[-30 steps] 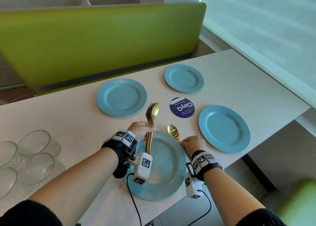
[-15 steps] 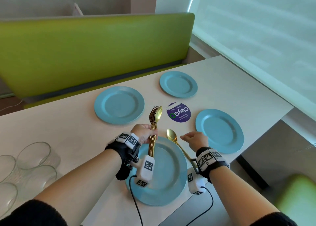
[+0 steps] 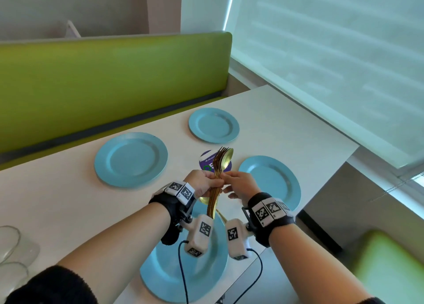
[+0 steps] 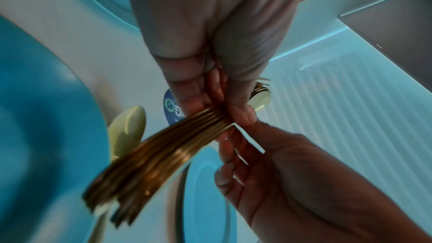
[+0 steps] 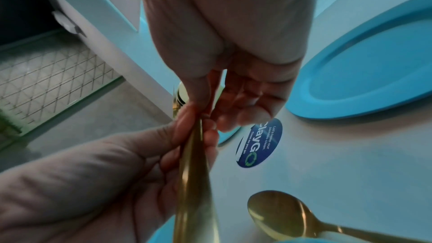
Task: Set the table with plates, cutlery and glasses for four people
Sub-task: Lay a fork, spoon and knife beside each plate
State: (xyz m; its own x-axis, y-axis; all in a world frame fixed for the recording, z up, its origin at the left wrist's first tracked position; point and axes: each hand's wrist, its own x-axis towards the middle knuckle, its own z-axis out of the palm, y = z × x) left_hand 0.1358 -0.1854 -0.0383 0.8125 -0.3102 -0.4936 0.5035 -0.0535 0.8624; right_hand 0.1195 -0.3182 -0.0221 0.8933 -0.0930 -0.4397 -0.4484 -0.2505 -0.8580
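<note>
One gold spoon is already lying by the near plate. Left hand is gripping the cutlery bundle upright so right hand fingers are pinching out one piece, probably for the right plate on the tabletop.

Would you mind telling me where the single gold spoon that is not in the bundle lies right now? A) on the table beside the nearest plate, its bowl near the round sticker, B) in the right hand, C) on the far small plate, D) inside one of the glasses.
A: the right wrist view shows the loose spoon lying on the table, below the round sticker, while both hands work the bundle of cutlery.
</note>
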